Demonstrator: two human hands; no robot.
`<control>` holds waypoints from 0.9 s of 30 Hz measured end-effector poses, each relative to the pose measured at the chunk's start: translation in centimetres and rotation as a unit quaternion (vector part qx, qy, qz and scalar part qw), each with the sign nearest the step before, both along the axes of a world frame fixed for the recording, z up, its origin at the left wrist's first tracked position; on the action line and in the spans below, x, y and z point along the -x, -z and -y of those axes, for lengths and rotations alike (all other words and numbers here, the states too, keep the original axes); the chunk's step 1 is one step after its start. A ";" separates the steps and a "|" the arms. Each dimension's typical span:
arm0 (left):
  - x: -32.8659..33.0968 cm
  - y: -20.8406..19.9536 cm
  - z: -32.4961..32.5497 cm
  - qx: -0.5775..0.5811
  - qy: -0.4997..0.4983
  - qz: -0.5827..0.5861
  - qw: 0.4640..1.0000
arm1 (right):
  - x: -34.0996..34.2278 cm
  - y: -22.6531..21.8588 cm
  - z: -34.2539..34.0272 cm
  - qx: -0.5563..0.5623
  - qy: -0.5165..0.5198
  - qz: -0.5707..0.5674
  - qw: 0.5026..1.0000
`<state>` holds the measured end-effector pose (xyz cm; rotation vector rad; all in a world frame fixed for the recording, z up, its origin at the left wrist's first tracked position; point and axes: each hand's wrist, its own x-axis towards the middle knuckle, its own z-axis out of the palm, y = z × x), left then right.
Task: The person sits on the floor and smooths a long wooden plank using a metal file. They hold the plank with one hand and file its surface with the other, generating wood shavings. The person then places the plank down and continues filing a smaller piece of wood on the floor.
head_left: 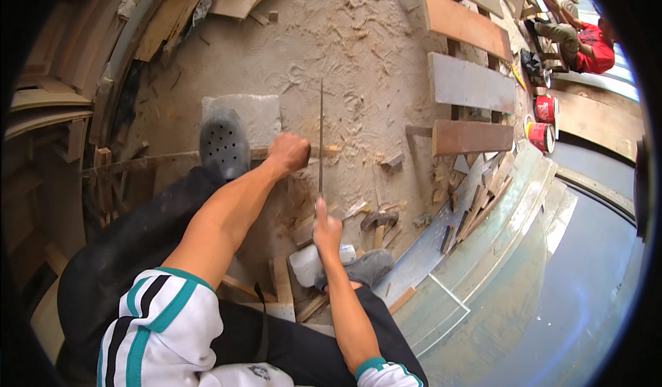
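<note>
My right hand [327, 235] is closed round the handle of a handsaw, its thumb pointing along the tool. The handsaw [321, 139] shows edge-on as a long thin dark blade pointing away from me. My left hand [289, 153] makes a fist over a narrow wooden strip [330, 150], whose short end sticks out to the right beside the blade. A pale stone block [264, 115] lies just beyond the strip. My left foot, in a grey clog [224, 142], rests on the block. Whether the blade touches the wood, I cannot tell.
A hammer [379, 223] and wood scraps lie near my right clog [369, 266]. Boards on a slatted stand [472, 84] are at the far right, with red cans [541, 135] beyond. Glass sheets [496, 270] lean at right. A person in red [594, 49] sits at the back right.
</note>
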<state>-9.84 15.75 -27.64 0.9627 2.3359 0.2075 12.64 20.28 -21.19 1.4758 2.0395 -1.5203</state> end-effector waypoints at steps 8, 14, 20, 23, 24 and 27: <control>-0.8 -1.1 0.0 -0.005 0.008 0.010 1.000 | 1.3 0.0 -1.6 0.000 -0.035 -0.003 0.999; -1.1 -0.1 0.8 0.002 0.005 -0.012 1.000 | -7.0 -1.5 2.0 -0.054 -0.064 -0.024 0.996; -0.4 -0.4 -0.5 0.007 0.008 0.022 1.000 | 2.8 0.4 -2.4 0.019 -0.032 -0.016 0.999; -0.6 1.2 0.9 0.003 -0.009 -0.007 1.000 | -4.5 -0.4 1.0 -0.041 -0.069 -0.029 0.996; -0.4 1.1 0.4 0.002 0.001 -0.009 1.000 | -5.4 -0.4 1.0 -0.067 -0.062 -0.065 0.994; -1.4 0.9 0.8 0.009 0.013 0.003 1.000 | -3.5 -1.8 -1.4 0.026 -0.086 0.051 0.995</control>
